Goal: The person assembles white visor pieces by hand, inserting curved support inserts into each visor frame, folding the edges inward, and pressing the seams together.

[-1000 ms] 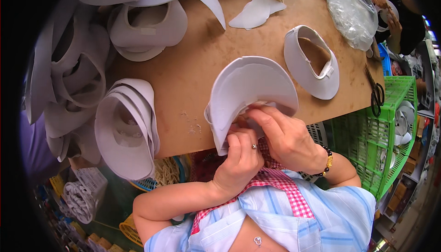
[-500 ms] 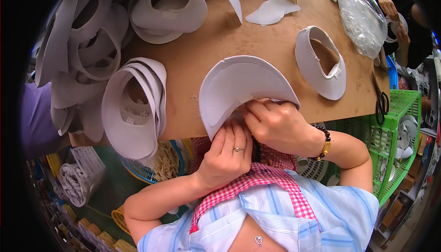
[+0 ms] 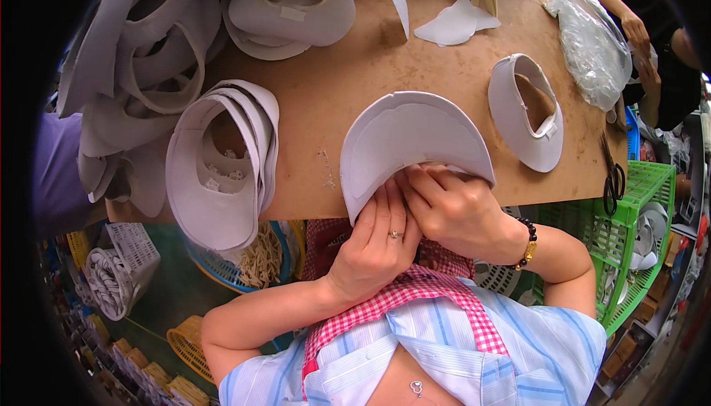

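A white sun visor [image 3: 415,128] is in my two hands at the table's near edge, its curved brim pointing away from me. My left hand [image 3: 376,247], with a ring on one finger, grips the band at the left part of the inner curve. My right hand [image 3: 463,210] is closed on the same inner edge, its fingers right beside the left ones. Both thumbs and the part of the band between the fingers are hidden. To the right stands another finished-looking white visor [image 3: 527,113]. A nested stack of white visors [image 3: 218,172] rests at the left.
A large heap of white visor pieces [image 3: 148,72] covers the far left. Black scissors [image 3: 613,180] lie at the right edge, near a green crate [image 3: 626,235]. A clear plastic bag [image 3: 592,50] lies at the far right by another person's hands [image 3: 641,50]. Below left is a blue basket [image 3: 274,258].
The whole view has shifted slightly. My fingers have moved closer together along the visor's inner edge, and both hands still hold it.
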`<state>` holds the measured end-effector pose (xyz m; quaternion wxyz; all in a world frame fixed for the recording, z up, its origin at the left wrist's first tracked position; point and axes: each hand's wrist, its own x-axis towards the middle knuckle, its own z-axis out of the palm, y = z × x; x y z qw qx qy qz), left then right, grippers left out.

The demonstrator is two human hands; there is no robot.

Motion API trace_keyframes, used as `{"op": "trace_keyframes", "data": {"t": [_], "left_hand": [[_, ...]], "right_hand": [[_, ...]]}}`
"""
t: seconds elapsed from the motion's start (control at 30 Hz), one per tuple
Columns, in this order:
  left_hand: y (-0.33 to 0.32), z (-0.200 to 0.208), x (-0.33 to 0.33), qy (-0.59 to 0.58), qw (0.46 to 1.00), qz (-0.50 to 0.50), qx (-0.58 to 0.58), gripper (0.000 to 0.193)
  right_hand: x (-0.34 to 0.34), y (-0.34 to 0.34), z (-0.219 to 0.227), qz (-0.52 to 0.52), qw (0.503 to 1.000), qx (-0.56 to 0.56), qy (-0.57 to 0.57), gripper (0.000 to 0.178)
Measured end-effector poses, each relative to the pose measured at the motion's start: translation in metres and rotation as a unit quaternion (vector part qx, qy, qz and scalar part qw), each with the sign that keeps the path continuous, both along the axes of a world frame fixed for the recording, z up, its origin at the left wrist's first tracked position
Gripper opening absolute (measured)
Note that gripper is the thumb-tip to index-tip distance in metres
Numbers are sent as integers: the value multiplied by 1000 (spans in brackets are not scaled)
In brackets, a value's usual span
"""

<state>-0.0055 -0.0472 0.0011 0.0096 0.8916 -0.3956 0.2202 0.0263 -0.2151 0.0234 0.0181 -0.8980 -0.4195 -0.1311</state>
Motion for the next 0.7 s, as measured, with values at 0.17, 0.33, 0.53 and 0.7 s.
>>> {"op": "trace_keyframes", "data": {"t": [0.17, 0.33, 0.53, 0.7], "left_hand": [[-12, 10, -2, -10, 994, 23, 103, 26], [-32, 20, -6, -26, 982, 51, 178, 27], [-53, 23, -3, -42, 954, 85, 284, 41], [-52, 18, -6, -29, 957, 92, 272, 37]], "right_hand": [[-3, -13, 13, -42, 981, 107, 154, 38], [-20, -28, 18, -203, 938, 220, 175, 50], [-26, -22, 0, -235, 952, 170, 99, 44], [-27, -21, -4, -217, 965, 118, 87, 42]]}}
